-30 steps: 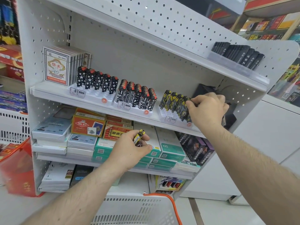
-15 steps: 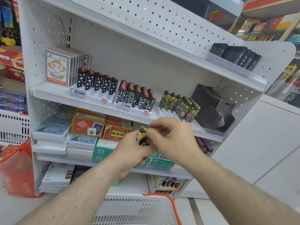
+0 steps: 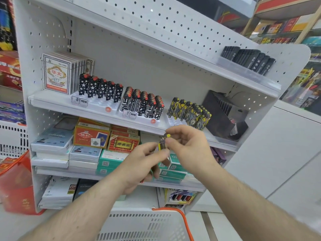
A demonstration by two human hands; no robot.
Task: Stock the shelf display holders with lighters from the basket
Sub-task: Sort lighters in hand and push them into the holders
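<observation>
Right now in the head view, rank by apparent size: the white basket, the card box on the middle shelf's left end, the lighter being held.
1. White basket, though nearest the camera and cropped.
2. Card box.
3. Held lighter, partly hidden by fingers.

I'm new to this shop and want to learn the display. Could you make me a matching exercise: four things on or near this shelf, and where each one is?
Things:
1. star-pattern lighters
2. yellow-and-black lighter
3. black slim lighters
4. white basket

Places:
A. top shelf, right end
B. pinched between the left hand and the right hand
C. below the shelves, nearest the camera
D. middle shelf, beside the card boxes

Pairs: 1-D, 2-B, 3-A, 4-C
</observation>
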